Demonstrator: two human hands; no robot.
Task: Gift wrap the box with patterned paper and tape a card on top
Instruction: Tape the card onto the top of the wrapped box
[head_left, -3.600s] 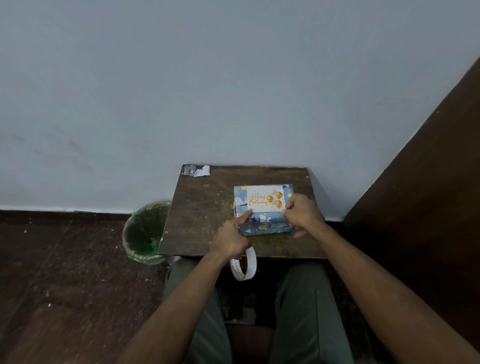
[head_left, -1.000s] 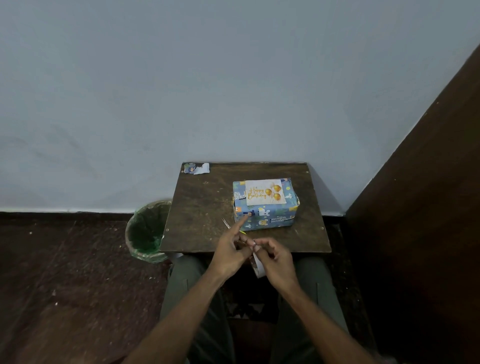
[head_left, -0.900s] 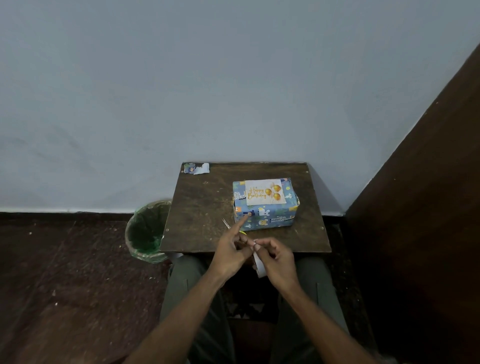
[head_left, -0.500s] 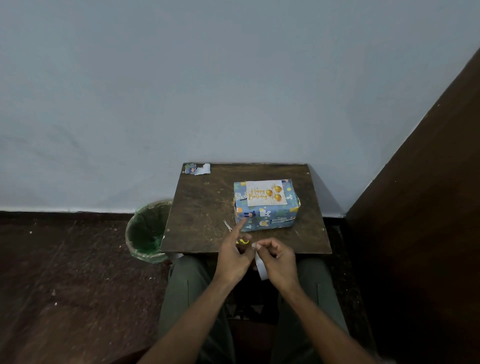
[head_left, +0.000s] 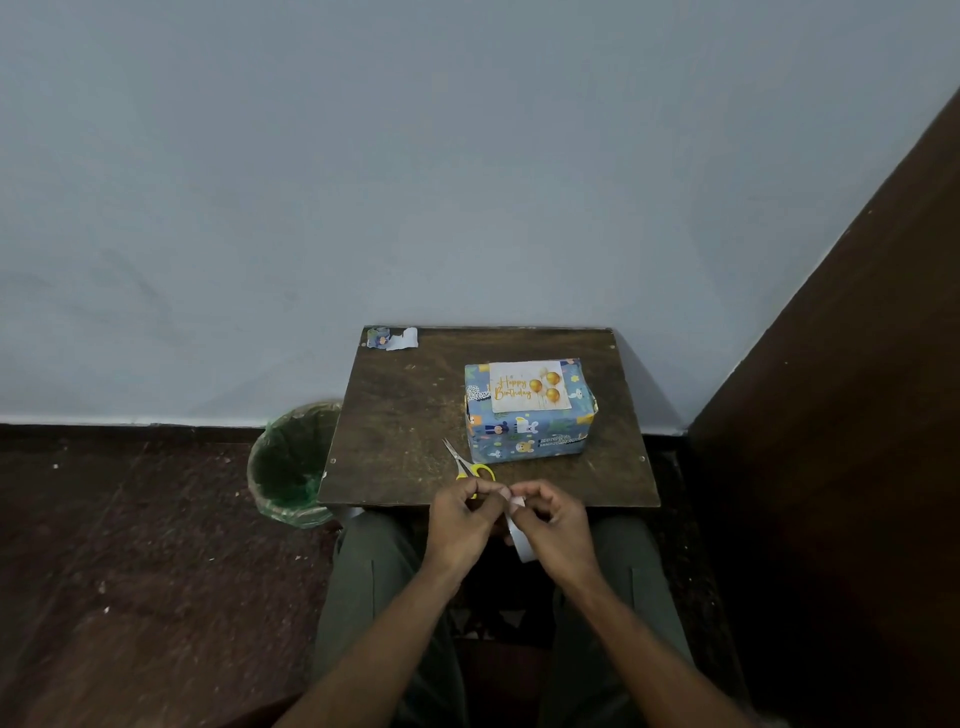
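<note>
**Wrapping done, card placed, tape being readied**

Progress: the box (head_left: 529, 415) is seen fully covered in blue patterned paper and stands on the right rear part of the tabletop (head_left: 405, 415). The "Happy Birthday" card (head_left: 527, 387) lies flat on the box's top face. Whether any edge of the card is already taped cannot be told at this size. Taping is judged to be the step in hand, with at least 1 strip yet to be laid.

Hands: both are held together over the near edge of the tabletop, apart from the box. The tape roll (head_left: 521, 543) is held in the right hand (head_left: 558, 527), its fingers curled round it. The fingers of the left hand (head_left: 462, 519) are pinched at the loose tape end (head_left: 517, 502), which is judged to be being peeled free.

Surroundings, largest first: a green-lined bin (head_left: 291, 462) stands on the floor just left of the tabletop. Yellow-handled scissors (head_left: 465, 462) lie between the hands and the box, near the box's front left corner. 2 paper scraps (head_left: 392, 338) are noted at the far left corner.

Obstructions: none is seen over the card; the scissors lie close to the reach path.
</note>
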